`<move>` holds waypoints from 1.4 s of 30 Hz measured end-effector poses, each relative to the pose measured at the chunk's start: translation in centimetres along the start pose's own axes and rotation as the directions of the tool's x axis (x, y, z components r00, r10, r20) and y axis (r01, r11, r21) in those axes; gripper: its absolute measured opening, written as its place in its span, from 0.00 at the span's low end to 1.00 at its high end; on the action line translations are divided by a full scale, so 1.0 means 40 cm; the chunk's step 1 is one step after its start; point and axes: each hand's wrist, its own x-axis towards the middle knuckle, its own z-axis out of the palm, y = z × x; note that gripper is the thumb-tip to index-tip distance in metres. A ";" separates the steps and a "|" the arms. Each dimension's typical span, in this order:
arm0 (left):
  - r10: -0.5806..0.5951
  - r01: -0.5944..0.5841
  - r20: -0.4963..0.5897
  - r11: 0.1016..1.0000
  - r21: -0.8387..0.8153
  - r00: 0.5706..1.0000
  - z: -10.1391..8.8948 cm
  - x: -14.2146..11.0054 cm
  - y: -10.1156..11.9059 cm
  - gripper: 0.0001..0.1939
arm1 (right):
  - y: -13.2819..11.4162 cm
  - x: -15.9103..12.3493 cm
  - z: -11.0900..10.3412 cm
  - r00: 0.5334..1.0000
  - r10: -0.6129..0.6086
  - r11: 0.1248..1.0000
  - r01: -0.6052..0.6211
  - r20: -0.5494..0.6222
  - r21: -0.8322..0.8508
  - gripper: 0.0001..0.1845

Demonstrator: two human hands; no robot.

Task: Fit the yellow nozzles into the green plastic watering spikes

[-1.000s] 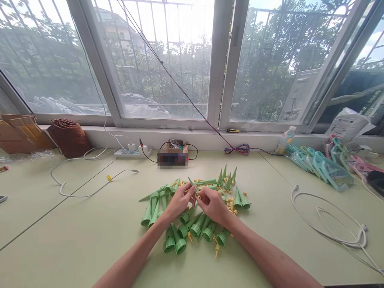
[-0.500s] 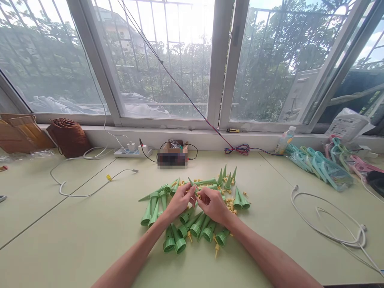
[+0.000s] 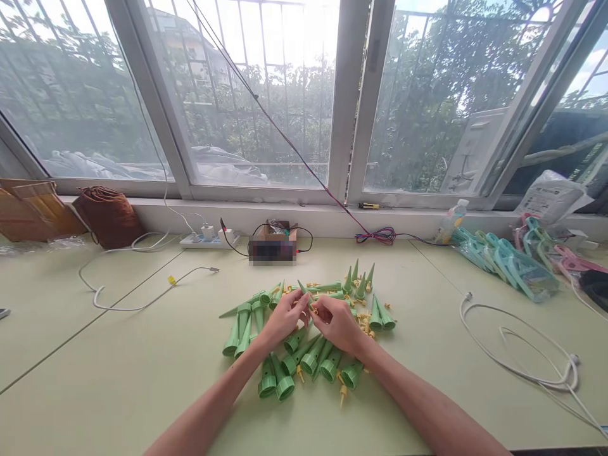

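My left hand is closed around a green cone-shaped plastic watering spike, whose pointed tip sticks up past the fingers. Close against it, my right hand pinches a small yellow plastic nozzle at the side of the spike; whether the nozzle sits in the spike is hidden by the fingers. More green spikes lie around and under both hands, several on their sides with open round ends toward me. A few spikes stand upright behind my right hand. Loose yellow nozzles are scattered among them.
Along the window sill are a power strip, a small box, a brown pouch and a bottle. Bagged teal plastic items lie at right. White cables curl on the right and left of the table.
Both hands stay in the same place on the spike and nozzle, with hardly any movement. A small red item at the far left edge no longer shows.
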 end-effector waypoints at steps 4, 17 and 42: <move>-0.006 0.006 0.001 1.000 -0.005 1.000 0.003 -0.002 0.006 0.21 | -0.003 0.002 -0.003 1.000 -0.004 1.000 0.004 0.006 -0.003 0.07; -0.015 0.015 -0.001 1.000 0.017 1.000 0.004 -0.002 0.009 0.22 | -0.010 0.005 -0.009 1.000 0.000 1.000 0.001 0.019 -0.031 0.09; 0.186 -0.075 -0.197 0.881 0.467 0.962 -0.001 -0.006 0.014 0.13 | 0.025 0.003 -0.010 0.950 0.118 0.986 -0.147 -0.289 -0.080 0.12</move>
